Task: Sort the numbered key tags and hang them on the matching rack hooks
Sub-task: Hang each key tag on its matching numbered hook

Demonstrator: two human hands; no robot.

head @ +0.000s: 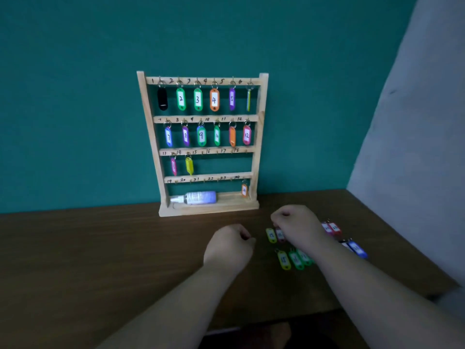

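Rack: a wooden key rack (pixel 202 81) stands upright on the brown table (pixel 100 248) against the teal wall (pixel 75 96), with four numbered rails of hooks.
Top rail: six tags hang here, a black one (pixel 162 99), green 2 (pixel 180 99), green 3 (pixel 198 99), orange 4 (pixel 214 99), purple 5 (pixel 232 99) and a yellow-green one (pixel 248 100) turned edge-on.
Second rail: all six hooks are filled, from blue 7 (pixel 168 136) to pink 12 (pixel 246 135).
Third rail: only a pink tag (pixel 173 166) and a yellow tag (pixel 189 165) hang at its left end.
Bottom rail: one orange tag (pixel 244 190) hangs at the far right.
Rack base: a spray bottle (pixel 196 198) lies on its side in the tray.
Loose tags: yellow (pixel 271 235), yellow (pixel 284 259), green (pixel 296 259), red (pixel 335 228) and blue (pixel 357 248) tags lie on the table to the right of the rack.
Left hand: the left hand (pixel 230 248) hovers curled into a loose fist; I cannot tell if it holds anything.
Right hand: the right hand (pixel 298 226) is over the loose tags, fingers bent down onto a pinkish tag (pixel 279 234); the grip is blurred.
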